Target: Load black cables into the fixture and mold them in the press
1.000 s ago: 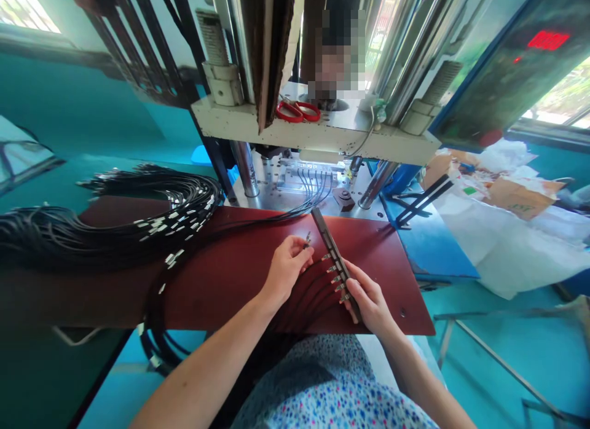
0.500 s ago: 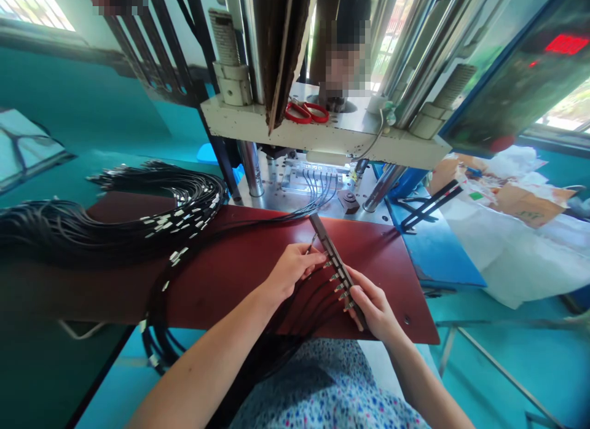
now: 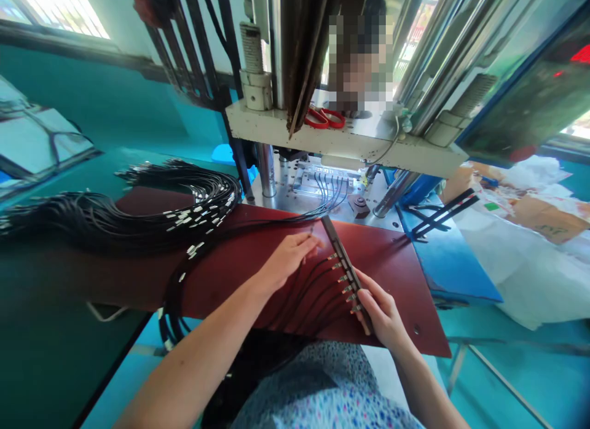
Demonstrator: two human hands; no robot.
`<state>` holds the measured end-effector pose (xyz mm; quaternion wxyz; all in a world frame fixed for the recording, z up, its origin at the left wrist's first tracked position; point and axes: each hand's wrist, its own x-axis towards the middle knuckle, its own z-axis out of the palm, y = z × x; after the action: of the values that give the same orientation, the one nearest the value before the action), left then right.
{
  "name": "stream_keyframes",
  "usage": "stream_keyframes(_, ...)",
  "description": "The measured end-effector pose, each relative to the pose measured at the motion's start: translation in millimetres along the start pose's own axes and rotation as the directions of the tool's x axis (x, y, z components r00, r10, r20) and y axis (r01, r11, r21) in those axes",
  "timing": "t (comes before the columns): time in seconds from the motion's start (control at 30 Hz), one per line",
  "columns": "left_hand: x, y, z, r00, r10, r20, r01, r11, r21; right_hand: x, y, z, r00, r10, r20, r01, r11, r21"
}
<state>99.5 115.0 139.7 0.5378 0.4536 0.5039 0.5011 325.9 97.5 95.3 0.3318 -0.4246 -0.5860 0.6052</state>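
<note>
My right hand (image 3: pixel 380 309) is closed round the lower part of a long dark metal bar (image 3: pixel 334 238), thumb on top. The bar slants over the red-brown board. Several metal cable ends (image 3: pixel 342 278) sit in a row along its left edge, and their black cables (image 3: pixel 318 289) curve down toward my lap. Left of the bar, apart from it, is my left hand (image 3: pixel 290 255), its fingers curled and partly blurred. A small dark tip shows at its thumb and forefinger; what it belongs to is hidden.
The red-brown board (image 3: pixel 387 251) spans the front of a press (image 3: pixel 341 143). Cables run into a metal mould (image 3: pixel 322 182) beneath its plate. A thick cable bundle (image 3: pixel 216 198) lies left. Red-handled scissors (image 3: pixel 325 118) rest on the plate; a person is behind.
My left hand has drawn back from the bar, leftward and up. One more cable end shows seated near the row's upper end. My right hand keeps its grip; the view has shifted slightly.
</note>
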Motion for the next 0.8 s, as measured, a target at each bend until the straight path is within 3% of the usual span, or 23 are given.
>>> stream_keyframes(0.1, -20, 32, -34.1, 0.994, 0.112, -0.005, -0.11, 0.984, 0.142, 0, 4, -3, 1.0, -0.01, -0.003, 0.01, 1.0, 0.015)
stream_keyframes(0.23, -72, 80, -74.2, 0.976, 0.212, 0.056, -0.219, 0.949, 0.227, 0, 5, -2, 1.0, 0.007, 0.0, -0.007, 1.0, 0.01)
stream_keyframes(0.37, -122, 112, -95.8, 0.964, 0.264, -0.005, -0.241, 0.889, 0.388, -1, -1, 1, 0.998, 0.037, -0.053, -0.037, 0.999, -0.002)
stream_keyframes(0.47, -145, 122, -107.0, 0.925, 0.378, 0.027, -0.348, 0.819, 0.455, -2, -5, 4, 0.995, 0.04, -0.086, -0.041, 0.999, -0.015)
stream_keyframes(0.53, -155, 124, -112.7, 0.875, 0.485, 0.004, -0.439, 0.789, 0.43, -3, -6, 5, 0.995, 0.022, -0.096, -0.024, 0.999, -0.022)
stream_keyframes(0.67, -159, 120, -114.2, 0.808, 0.542, -0.231, -0.508, 0.839, 0.194, -2, -5, 5, 0.996, 0.003, -0.09, -0.005, 1.0, -0.026)
stream_keyframes(0.73, -148, 114, -108.5, 0.824, 0.479, -0.303, -0.499, 0.867, 0.014, -1, -3, 4, 0.997, 0.005, -0.081, -0.007, 1.0, -0.02)
stream_keyframes(0.8, -127, 102, -97.8, 0.871, 0.374, -0.317, -0.427, 0.897, -0.113, 0, -1, 2, 0.998, 0.009, -0.057, -0.01, 1.0, -0.011)
